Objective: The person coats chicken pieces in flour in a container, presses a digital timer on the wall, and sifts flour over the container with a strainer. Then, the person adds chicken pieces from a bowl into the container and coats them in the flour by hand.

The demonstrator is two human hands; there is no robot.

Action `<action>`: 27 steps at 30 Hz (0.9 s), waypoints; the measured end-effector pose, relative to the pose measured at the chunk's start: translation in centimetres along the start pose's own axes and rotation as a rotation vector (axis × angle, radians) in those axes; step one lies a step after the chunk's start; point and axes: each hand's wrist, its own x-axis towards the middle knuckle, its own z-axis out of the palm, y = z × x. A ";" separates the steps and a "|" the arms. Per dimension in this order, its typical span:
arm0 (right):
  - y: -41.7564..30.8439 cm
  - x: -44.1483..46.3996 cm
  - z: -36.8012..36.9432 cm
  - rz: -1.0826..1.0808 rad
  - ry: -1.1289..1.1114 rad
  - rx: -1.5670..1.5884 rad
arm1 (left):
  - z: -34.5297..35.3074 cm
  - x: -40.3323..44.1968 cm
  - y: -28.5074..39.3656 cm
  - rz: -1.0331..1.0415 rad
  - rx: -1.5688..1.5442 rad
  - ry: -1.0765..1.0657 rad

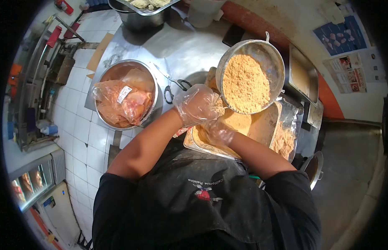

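My left hand (pixel 198 104), in a clear plastic glove, curls around a lumpy, flour-coated chicken piece (pixel 219 108) at the near-left edge of the breading tray. Just below it, my right hand (pixel 219 131), also gloved, reaches low into the tray (pixel 190 143). Its fingers are partly hidden by the glove's glare and the breading. Orange-tan breading (pixel 238 121) covers the tray's bottom. Over the tray's far side rests a round metal sieve (pixel 278 68) heaped with clumpy breading (pixel 246 83).
A steel bowl (pixel 154 106) at left holds bagged raw meat (pixel 129 100). Black-handled scissors (pixel 174 85) lie on the metal table (pixel 183 50). Farther back stand a black pot (pixel 139 23) with a tray of coated pieces on top and a whitish container (pixel 202 12). Rectangular pan (pixel 303 75) sits right.
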 end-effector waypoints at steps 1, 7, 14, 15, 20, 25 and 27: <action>-0.4 -0.8 -1.8 0.000 -0.138 0.147 | 0.1 -0.1 0.1 -0.034 -0.013 -0.007; 6.1 -7.5 -5.1 0.454 -0.337 -0.604 | -1.0 -0.5 1.7 -0.030 -0.057 0.081; 1.5 -8.9 -4.1 0.578 -0.681 -0.314 | -0.7 -0.4 1.4 -0.081 0.025 0.020; 0.4 -8.5 -5.5 0.626 -0.712 -0.221 | -0.7 -0.3 1.4 -0.075 -0.011 0.017; 1.2 -9.1 -2.1 0.845 -0.511 0.232 | -1.3 -0.6 2.1 -0.030 -0.009 0.072; -2.9 -2.1 -4.6 0.751 -0.427 0.496 | -1.3 -0.1 1.5 -0.088 -0.001 -0.044; -1.7 -0.5 -0.9 0.597 -0.493 0.424 | -0.5 -0.2 0.9 -0.072 0.011 -0.042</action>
